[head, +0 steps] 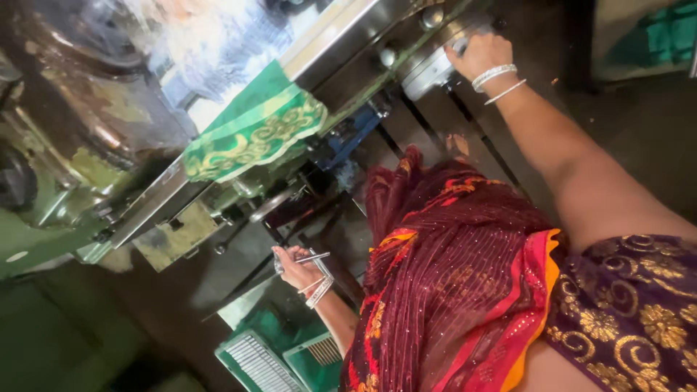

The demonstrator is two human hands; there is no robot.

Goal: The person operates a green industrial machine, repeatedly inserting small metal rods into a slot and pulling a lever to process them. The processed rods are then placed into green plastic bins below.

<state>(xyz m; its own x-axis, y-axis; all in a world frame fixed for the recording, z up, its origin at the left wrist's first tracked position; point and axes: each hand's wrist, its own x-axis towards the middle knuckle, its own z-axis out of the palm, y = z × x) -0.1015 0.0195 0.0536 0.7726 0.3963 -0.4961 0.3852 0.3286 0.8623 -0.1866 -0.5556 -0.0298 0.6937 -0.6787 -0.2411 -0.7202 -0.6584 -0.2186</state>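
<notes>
Dim workshop floor below, dark and blurred, with a large metal machine [218,131] running slantwise across the upper left of the view. Draped over the machine's front edge, a green cloth with yellow scroll pattern [254,131]. Above it, a bright steel panel [341,33] catching light, and beside that two round knobs [406,36]. Reaching up and away, right hand [483,54] with white bangles at the wrist, fingers curled over a round grey metal part [428,72] at the machine's upper right; grasping or merely pressing, cannot tell. Lower down, near the middle, left hand [296,267] closed around a thin metal rod [308,258], held between thumb and fingers, tip pointing right, bangles at that wrist too. Close by that hand, dark levers and a flat worn plate [174,236] on the machine's underside. Beneath the left forearm, green plastic crates [283,359] with slotted sides, standing on the floor. Filling the lower right, maroon and red garment [450,276] with glittering stripes and an orange border, plus a purple sleeve with gold flower print [632,305]
</notes>
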